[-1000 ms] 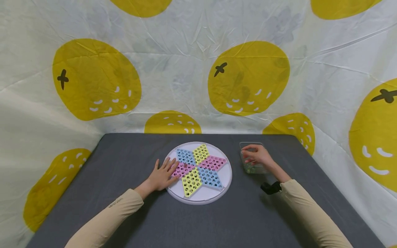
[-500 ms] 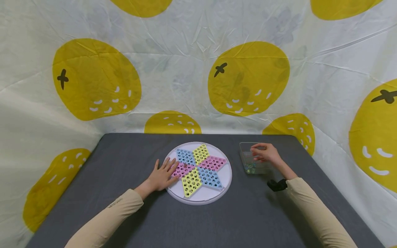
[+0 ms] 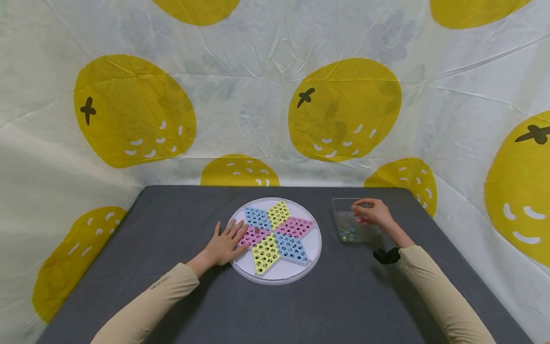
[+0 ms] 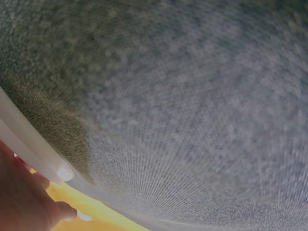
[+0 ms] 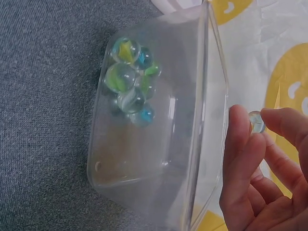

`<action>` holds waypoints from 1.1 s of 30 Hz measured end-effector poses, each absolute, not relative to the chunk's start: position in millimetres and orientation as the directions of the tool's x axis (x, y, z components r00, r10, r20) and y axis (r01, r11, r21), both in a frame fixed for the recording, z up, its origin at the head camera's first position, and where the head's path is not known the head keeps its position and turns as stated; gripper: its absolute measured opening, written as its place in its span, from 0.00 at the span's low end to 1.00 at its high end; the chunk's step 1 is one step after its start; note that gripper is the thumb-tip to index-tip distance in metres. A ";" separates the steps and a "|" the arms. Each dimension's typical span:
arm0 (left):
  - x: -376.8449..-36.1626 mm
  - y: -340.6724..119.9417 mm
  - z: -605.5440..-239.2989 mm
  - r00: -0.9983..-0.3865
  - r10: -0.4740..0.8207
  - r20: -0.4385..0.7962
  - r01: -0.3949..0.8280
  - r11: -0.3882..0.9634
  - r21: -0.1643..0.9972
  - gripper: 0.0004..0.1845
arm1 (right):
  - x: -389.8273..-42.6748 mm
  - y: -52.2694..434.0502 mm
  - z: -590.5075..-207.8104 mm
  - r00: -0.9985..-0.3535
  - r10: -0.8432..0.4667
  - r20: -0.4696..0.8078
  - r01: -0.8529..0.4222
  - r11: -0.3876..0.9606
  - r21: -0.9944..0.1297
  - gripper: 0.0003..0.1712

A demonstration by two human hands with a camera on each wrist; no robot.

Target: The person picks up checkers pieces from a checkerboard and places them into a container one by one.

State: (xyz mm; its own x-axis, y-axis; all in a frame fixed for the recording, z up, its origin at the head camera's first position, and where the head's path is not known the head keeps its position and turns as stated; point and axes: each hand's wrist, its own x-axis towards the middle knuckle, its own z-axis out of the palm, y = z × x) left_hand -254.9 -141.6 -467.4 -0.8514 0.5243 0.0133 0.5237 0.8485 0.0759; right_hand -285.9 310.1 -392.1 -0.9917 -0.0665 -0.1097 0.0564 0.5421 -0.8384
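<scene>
A person sits at a dark grey bench (image 3: 172,267) with walls draped in cloth printed with big yellow fruit. The right hand (image 3: 373,212) hovers over a clear plastic tub (image 3: 343,224) at the right side of the bench; its grip is narrow, thumb and fingertip pinching one small glass marble (image 5: 256,121) just above the tub's rim (image 5: 204,96). Inside the tub a small cluster of marbles (image 5: 130,82), clear with green, yellow and blue swirls, lies bunched at one end. To the left, near the tub but apart from it, lies a round white board (image 3: 277,240) with a six-pointed star of blue, yellow and pink diamonds, each dotted with holes. The left hand (image 3: 224,243) lies flat with fingers spread, its fingertips on the board's left edge, pressing it down rather than holding anything. The marble looks hard, smooth and slippery, light but quick to roll if released, so a fingertip pinch across its middle seems the surest hold; it would likely bounce off the board. The tub looks thin, light and easily nudged, best taken by its rim or side walls. The board seems stiff and flat, and may slide on the cloth unless pinned.
</scene>
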 end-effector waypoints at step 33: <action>-256.5 -142.0 -470.8 -0.856 0.518 0.007 0.516 0.851 0.099 0.34 | -285.3 297.2 -393.8 -0.987 -0.105 -0.122 0.047 0.537 -0.842 0.25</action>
